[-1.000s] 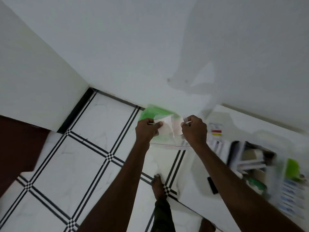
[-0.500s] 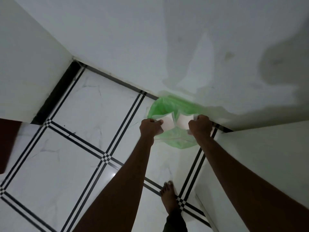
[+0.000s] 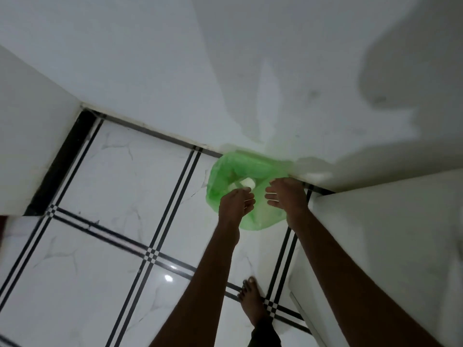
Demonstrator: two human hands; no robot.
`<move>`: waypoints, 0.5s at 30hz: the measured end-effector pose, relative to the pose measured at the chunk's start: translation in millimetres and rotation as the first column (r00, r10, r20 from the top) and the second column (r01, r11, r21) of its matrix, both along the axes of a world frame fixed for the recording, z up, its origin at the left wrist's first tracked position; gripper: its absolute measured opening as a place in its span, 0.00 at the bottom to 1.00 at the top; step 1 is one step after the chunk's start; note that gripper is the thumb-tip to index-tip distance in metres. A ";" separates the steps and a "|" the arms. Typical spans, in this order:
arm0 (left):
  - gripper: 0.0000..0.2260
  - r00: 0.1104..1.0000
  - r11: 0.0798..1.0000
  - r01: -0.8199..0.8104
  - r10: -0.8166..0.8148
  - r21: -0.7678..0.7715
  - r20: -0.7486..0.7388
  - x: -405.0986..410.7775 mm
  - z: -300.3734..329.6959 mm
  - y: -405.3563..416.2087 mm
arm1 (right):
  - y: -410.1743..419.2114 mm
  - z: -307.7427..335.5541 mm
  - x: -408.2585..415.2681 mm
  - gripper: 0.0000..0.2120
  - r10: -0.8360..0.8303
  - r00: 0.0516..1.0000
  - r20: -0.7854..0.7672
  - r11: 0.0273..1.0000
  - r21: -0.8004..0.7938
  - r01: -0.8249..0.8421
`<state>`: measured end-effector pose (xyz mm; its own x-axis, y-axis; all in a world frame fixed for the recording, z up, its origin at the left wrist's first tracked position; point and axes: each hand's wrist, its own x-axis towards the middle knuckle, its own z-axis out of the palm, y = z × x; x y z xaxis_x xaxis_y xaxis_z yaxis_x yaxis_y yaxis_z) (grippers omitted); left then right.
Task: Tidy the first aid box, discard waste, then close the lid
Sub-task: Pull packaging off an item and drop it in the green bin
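A white marble floor (image 3: 82, 266) ruled with black double lines meets a pale wall, and in the angle where they join sits a bin lined with a green bag (image 3: 260, 169), its mouth open upward. Both arms reach out over it: the left hand (image 3: 236, 202) and the right hand (image 3: 288, 195) hover just above the bag's near rim, fingers spread and loose, each grip wide and holding nothing. Inside the bag lie white scraps (image 3: 246, 183), a small pale piece plainest just beyond the left fingertips. A bare foot (image 3: 251, 300) stands on the floor below, beside the white tabletop (image 3: 375, 246) whose edge fills the right side. The first aid box is not in view from here. The step in hand looks like discarding waste, with the scraps seemingly dropped into the bin. The next move probably calls for turning back to the tabletop to check the box for leftover rubbish, then bringing its lid down
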<state>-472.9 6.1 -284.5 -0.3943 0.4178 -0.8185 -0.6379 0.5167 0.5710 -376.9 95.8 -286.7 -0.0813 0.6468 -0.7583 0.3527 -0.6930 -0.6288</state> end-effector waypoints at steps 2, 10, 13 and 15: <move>0.11 1.000 0.998 0.005 -0.003 0.066 -0.027 13.1 47.4 7.7 | 4.2 50.7 17.2 0.05 -0.019 0.998 -0.058 0.999 0.036 0.021; 0.14 0.981 0.932 0.169 -0.128 0.322 -0.144 112.2 219.7 9.8 | -6.6 253.6 152.9 0.07 0.061 0.991 -0.123 0.961 0.275 -0.025; 0.14 0.979 0.900 0.198 -0.162 0.389 -0.122 174.0 257.4 -4.0 | -18.0 298.4 213.7 0.07 0.143 0.983 -0.112 0.930 0.355 -0.095; 0.15 0.974 0.887 0.227 -0.199 0.403 -0.110 218.2 274.9 -14.4 | -28.3 320.3 263.1 0.07 0.151 0.982 -0.110 0.916 0.388 -0.097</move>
